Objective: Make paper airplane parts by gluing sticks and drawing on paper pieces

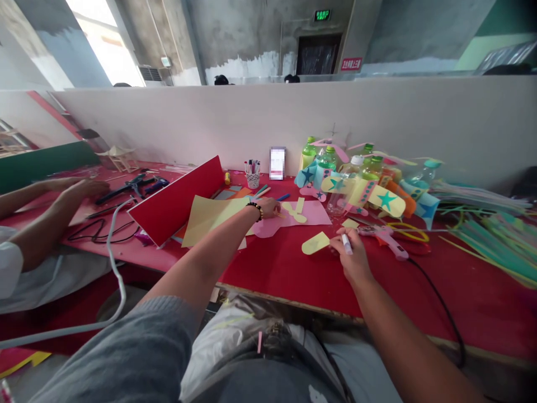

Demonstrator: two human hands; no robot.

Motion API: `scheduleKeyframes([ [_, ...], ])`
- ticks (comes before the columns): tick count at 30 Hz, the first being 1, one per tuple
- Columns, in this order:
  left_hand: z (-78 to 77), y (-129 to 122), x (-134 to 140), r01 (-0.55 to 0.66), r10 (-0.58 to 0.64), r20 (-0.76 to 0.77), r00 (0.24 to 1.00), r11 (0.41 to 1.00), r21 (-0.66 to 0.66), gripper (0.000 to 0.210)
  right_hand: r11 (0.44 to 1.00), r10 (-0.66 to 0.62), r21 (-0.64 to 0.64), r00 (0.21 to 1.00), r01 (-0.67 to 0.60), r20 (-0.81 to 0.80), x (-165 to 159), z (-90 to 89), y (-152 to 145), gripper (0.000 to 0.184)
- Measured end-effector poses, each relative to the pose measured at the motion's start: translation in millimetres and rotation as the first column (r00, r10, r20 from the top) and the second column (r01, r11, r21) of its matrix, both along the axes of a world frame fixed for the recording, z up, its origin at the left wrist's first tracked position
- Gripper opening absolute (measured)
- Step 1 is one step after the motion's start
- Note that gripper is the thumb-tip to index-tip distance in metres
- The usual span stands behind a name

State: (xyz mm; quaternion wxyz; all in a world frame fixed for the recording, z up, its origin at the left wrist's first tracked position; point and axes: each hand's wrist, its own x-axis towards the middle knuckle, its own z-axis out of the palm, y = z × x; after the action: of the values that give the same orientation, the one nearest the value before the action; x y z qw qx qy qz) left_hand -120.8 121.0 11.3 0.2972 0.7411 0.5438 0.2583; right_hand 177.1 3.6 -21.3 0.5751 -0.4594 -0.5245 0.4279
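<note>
My right hand [352,251] grips a white marker [347,244] between its fingers. The fingertips of this hand meet the end of a yellow paper strip with a rounded tip [315,243], which lies on the red table. Farther back, my left hand [271,207], with a beaded bracelet on its wrist, reaches onto a sheet of pink paper [316,212]. Its fingers are bent together beside a yellow paper propeller cutout [298,211]; what they pinch, if anything, is too small to tell.
Decorated plastic bottles [371,168] crowd the back right, beside a pink glue gun [388,240] with a black cord. Translucent strips [495,240] lie far right. A pen cup [253,178] and phone [277,163] stand behind. A red board [180,198] separates a co-worker's hands [86,188].
</note>
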Motion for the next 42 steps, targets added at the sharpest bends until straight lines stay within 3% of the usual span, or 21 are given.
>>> scheduleKeyframes([
  [5,1.3,1,-4,0.067,-0.066,0.039,0.997,0.997,-0.033,0.032,1.000,-0.004,-0.024,1.000,0.004,-0.005,2,-0.1,2,0.029],
  [11,29.1,-24,-14,0.143,-0.140,0.321,0.937,0.990,0.012,0.027,0.999,0.018,-0.046,0.999,-0.020,-0.035,1,3.7,0,0.030],
  [14,34.0,-54,-17,0.163,-0.174,0.548,0.818,0.984,0.070,0.030,0.998,0.011,-0.063,0.998,-0.014,-0.055,0,4.5,0,0.032],
  [18,23.5,-90,-18,0.094,-0.171,0.781,0.601,0.985,0.143,0.037,0.997,-0.004,-0.078,0.997,-0.002,-0.076,-1,4.4,-2,0.035],
  [22,12.3,-95,-20,0.031,-0.154,0.889,0.432,0.987,0.156,0.043,0.998,-0.012,-0.062,0.997,0.007,-0.081,-5,6.9,-6,0.035],
  [25,8.8,-90,-22,0.012,-0.133,0.925,0.355,0.990,0.138,0.044,0.999,-0.018,-0.035,0.997,0.016,-0.075,-14,15.4,5,0.036],
  [29,6.0,-88,-24,0.033,-0.110,0.946,0.306,0.994,0.105,0.038,0.998,-0.055,-0.009,0.997,0.054,-0.051,-31,28.9,46,0.039],
  [33,4.9,-92,-23,0.098,-0.104,0.952,0.288,0.992,0.079,0.037,0.996,-0.078,-0.033,0.997,0.079,0.024,-41,30.0,70,0.038],
  [37,5.9,-96,-15,0.170,-0.097,0.950,0.295,0.984,0.048,0.038,1.000,-0.010,-0.007,0.998,0.011,0.060,-38,22.0,42,0.034],
  [42,10.6,-109,10,0.271,-0.078,0.950,0.301,0.963,-0.006,0.036,0.984,0.176,-0.026,0.984,-0.175,0.040,-35,22.1,-12,0.036],
])
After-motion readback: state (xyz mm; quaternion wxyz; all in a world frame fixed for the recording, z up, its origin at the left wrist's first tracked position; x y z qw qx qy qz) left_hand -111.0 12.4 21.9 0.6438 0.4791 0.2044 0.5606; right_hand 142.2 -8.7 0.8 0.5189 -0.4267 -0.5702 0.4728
